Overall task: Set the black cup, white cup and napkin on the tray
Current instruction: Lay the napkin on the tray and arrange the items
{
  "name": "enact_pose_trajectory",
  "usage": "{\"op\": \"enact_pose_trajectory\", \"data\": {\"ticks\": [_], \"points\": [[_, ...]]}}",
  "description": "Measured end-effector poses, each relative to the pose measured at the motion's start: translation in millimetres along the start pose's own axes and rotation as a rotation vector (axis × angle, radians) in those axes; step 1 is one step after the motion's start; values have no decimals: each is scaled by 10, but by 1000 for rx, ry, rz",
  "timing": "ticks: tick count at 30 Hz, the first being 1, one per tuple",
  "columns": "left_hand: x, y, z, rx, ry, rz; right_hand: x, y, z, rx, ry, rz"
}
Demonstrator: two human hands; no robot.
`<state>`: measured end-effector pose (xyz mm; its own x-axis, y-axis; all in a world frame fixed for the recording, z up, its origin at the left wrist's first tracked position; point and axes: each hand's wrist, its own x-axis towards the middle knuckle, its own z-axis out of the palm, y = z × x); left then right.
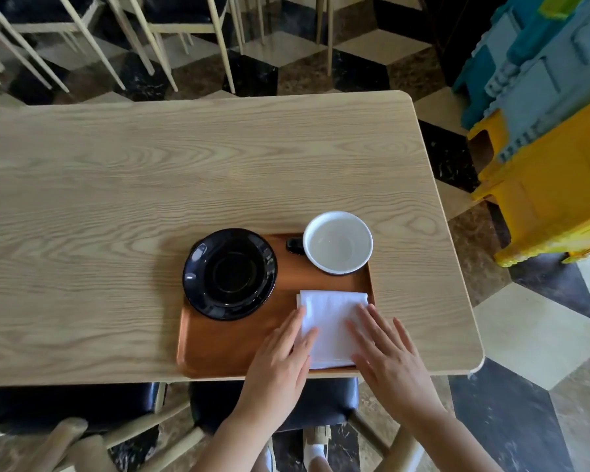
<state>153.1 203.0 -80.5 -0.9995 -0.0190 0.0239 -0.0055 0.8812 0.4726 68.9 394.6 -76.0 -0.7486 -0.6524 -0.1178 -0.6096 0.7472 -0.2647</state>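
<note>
A brown wooden tray (218, 349) lies near the table's front edge. On its left part rests a glossy black saucer-like dish (229, 273). At the tray's far right stands a cup (338, 242), white inside with a black handle pointing left. A folded white napkin (331, 321) lies on the tray's near right part. My left hand (280, 362) lies flat on the napkin's left edge, fingers spread. My right hand (389, 356) lies flat on its right edge, fingers spread. Neither hand grips anything.
The light wooden table (150, 172) stretches left and back. Black-cushioned chairs (82, 403) sit under its near edge and more chairs stand beyond it. Stacked yellow and blue plastic stools (542, 131) stand on the right, on a checkered floor.
</note>
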Motion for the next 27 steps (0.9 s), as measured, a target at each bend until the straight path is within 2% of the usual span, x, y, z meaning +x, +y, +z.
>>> {"op": "enact_pose_trajectory", "data": {"ticks": [12, 16, 21, 24, 27], "points": [[-12, -89, -159, 97, -119, 69, 61, -320, -113, 12, -12, 145], [6, -224, -426, 132, -93, 114, 225, -626, -133, 13, 33, 112], [-80, -629, -791, 172, -14, 9, 549, -1092, -222, 5, 158, -5], [-187, -914, -886, 263, -68, -97, 716, -1268, -165, -42, 132, -59], [-279, -1062, -911, 318, -106, -132, 806, -1350, -84, -52, 86, -36]]}}
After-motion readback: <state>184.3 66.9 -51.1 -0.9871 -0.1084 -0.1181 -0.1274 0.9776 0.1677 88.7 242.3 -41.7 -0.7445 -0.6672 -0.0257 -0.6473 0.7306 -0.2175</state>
